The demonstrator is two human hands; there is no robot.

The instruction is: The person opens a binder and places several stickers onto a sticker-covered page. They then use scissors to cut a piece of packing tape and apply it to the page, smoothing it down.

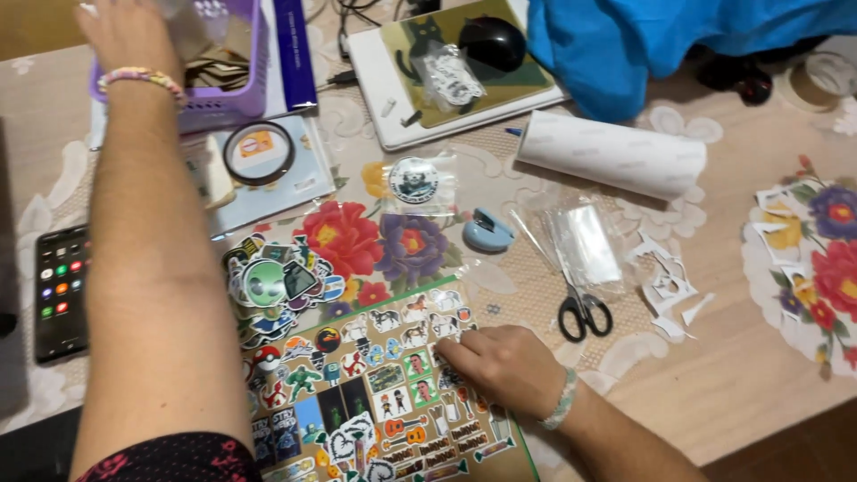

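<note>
While my right hand (504, 366) rests fingers-down on the crowded, colourful sticker sheet (375, 393) – gripping nothing – my left hand (129, 31) reaches into the purple basket (234, 85); its grip is unclear

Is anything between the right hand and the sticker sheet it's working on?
Nothing visible: the right hand rests directly on the sticker sheet. The scissors lie apart on the table, off to its right.

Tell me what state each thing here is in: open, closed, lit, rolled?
scissors: closed, lying flat
phone: screen lit
white roll: rolled up
sticker sheet: flat, under the right hand
left hand: reaching into the purple basket
computer mouse: resting on its pad
</note>
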